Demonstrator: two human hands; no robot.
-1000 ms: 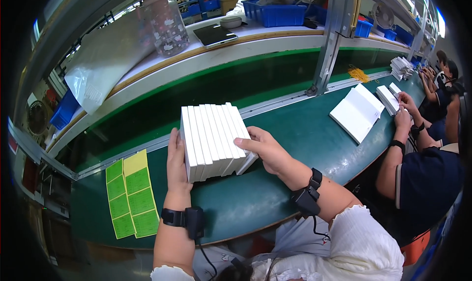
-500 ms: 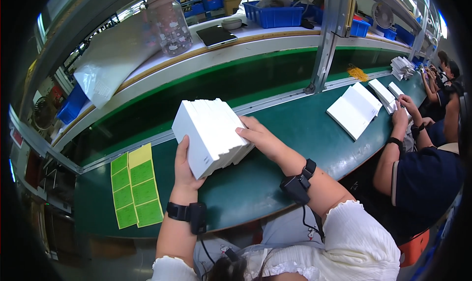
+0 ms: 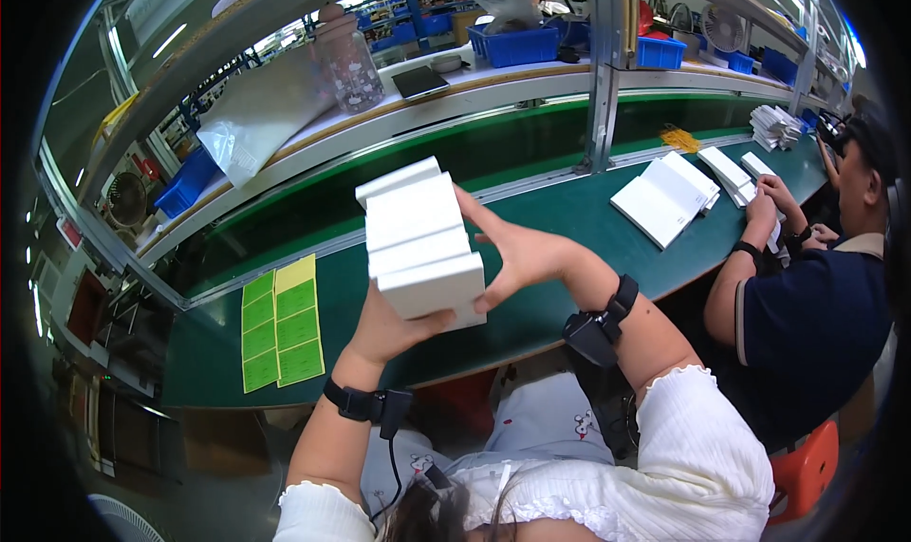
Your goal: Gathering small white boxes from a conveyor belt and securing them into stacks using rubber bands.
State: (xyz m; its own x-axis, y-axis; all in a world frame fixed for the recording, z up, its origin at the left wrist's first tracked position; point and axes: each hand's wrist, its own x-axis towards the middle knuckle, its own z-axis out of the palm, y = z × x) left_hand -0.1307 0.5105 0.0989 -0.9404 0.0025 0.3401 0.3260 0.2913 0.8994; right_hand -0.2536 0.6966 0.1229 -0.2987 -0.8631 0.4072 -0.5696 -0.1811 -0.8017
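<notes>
A bundle of several flat white boxes (image 3: 418, 221) is raised above the green bench, their narrow sides turned upward and their ends uneven. My left hand (image 3: 387, 322) supports the bundle from below and the left, its thumb along the near box. Around the right side curves my right hand (image 3: 531, 257), thumb at the near lower corner and fingers at the far side, partly hidden by the boxes. To the left on the bench lie two strips of green labels (image 3: 296, 328) on yellow backing, one label place bare yellow.
More white boxes (image 3: 661, 200) lie on the green bench (image 3: 531, 300) at right, near yellow bands (image 3: 679, 140) and a co-worker (image 3: 797, 295) handling white pieces. A metal post (image 3: 601, 86) rises behind. The shelf holds a clear bottle (image 3: 349, 63), dark tablet (image 3: 419, 82) and blue bin (image 3: 517, 45).
The white boxes have been turned so their narrow sides and ends face me. My left hand has shifted underneath, and my right hand has spread around their right side. The view has shifted.
</notes>
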